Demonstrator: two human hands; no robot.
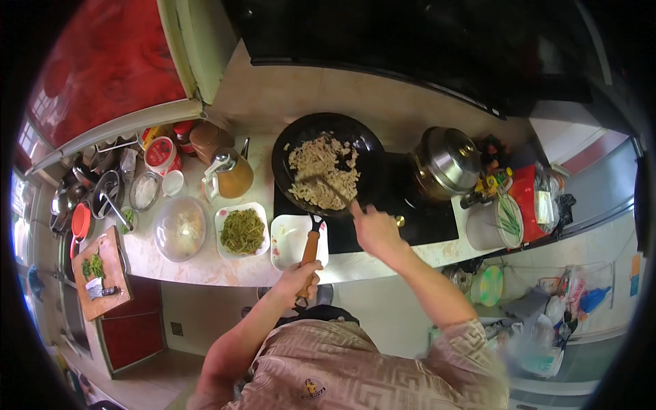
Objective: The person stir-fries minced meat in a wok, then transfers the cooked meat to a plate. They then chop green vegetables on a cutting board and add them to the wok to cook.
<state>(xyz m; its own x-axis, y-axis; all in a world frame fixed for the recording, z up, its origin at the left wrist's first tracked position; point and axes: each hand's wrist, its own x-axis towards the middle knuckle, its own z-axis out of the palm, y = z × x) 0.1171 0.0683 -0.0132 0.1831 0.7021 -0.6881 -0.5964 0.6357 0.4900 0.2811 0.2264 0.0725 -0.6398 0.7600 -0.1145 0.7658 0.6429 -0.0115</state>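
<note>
My left hand (299, 281) grips the brown handle (310, 248) of a black wok (371, 154). Chopped, pale cooked food (328, 159) lies spread over the wok's bottom, and I cannot tell exactly what it is. A cooking spatula (338, 190) reaches into that food, its upper end held in my right hand (376, 228); its blade is blurred. Under the wok handle stands a white square bowl (289, 240) with only smears of residue visible. Beside it on the left is a similar bowl (219, 241) filled with green shredded food (242, 230).
A lidded steel pot (448, 161) sits on the black cooktop (430, 225), right of the wok. Left on the counter are a kettle (233, 171), a domed cover (179, 229) over food, and a cutting board (107, 302) bearing a cleaver (100, 290). The range hood (410, 41) overhangs the back.
</note>
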